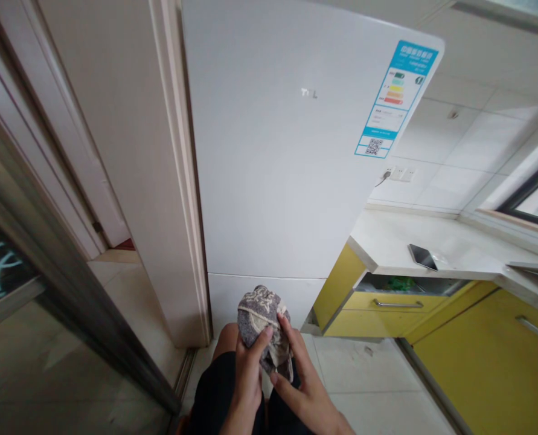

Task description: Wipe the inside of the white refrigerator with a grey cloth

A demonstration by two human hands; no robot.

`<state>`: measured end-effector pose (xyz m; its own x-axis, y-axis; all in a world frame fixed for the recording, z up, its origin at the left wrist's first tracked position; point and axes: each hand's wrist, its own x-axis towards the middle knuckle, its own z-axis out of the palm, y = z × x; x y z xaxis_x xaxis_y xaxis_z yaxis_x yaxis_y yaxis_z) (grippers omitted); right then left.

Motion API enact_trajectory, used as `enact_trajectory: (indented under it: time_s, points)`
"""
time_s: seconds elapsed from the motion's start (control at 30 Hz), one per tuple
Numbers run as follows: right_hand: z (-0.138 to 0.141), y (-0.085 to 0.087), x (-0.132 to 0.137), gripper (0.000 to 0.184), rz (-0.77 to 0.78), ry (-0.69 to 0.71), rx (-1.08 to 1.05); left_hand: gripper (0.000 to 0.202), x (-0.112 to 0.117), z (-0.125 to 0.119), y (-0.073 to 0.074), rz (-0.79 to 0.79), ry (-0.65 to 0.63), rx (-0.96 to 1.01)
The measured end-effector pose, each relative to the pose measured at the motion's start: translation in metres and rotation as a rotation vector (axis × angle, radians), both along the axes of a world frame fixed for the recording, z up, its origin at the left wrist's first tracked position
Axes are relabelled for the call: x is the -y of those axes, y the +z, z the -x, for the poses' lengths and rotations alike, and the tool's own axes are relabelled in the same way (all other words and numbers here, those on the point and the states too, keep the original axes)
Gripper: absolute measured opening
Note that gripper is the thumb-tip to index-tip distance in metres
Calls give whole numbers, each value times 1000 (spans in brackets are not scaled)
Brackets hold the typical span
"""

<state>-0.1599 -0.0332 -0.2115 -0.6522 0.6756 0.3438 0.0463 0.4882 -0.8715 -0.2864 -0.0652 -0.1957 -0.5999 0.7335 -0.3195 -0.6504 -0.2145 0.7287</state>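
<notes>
A crumpled grey and cream patterned cloth point(260, 314) is held low in front of me, just before the white refrigerator point(278, 157). My left hand point(247, 368) grips the cloth from below, thumb pressed on its front. My right hand point(298, 374) closes its fingers on the cloth's right side and hanging lower part. Both hands are together above my dark trousers point(214, 393).
The refrigerator carries a blue energy label point(395, 99). To the right are a white countertop point(386, 241) with a dark phone point(422, 257), yellow cabinets point(486, 356) and a part-open drawer point(395, 302). A door frame point(182, 181) stands left, and a glass sliding door point(33, 290) further left.
</notes>
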Motion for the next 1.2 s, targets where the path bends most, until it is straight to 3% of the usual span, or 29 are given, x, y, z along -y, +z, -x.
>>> enact_trajectory:
  time_s: [0.27, 0.4, 0.67, 0.83, 0.97, 1.1, 1.2]
  points:
    - [0, -7, -19, 80, -56, -48, 14, 63, -3, 12, -17, 15, 125, 48]
    - [22, 6, -41, 75, -136, -53, 53, 67, 1, 28, -22, 55, 208, 18]
    - [111, 75, -81, 64, -575, 277, 105, 61, 20, 63, -31, 120, 356, -45]
    - [175, 109, -104, 61, -910, 242, 328, 59, 26, 70, -37, 148, 399, -63]
    - [224, 122, -121, 65, -1165, 166, 483, 60, 28, 73, -38, 152, 390, -46]
    - [263, 126, -130, 48, -1367, 169, 563, 61, 32, 79, -43, 158, 383, -28]
    - [283, 125, -134, 39, -1416, 174, 592, 63, 36, 85, -50, 178, 391, -10]
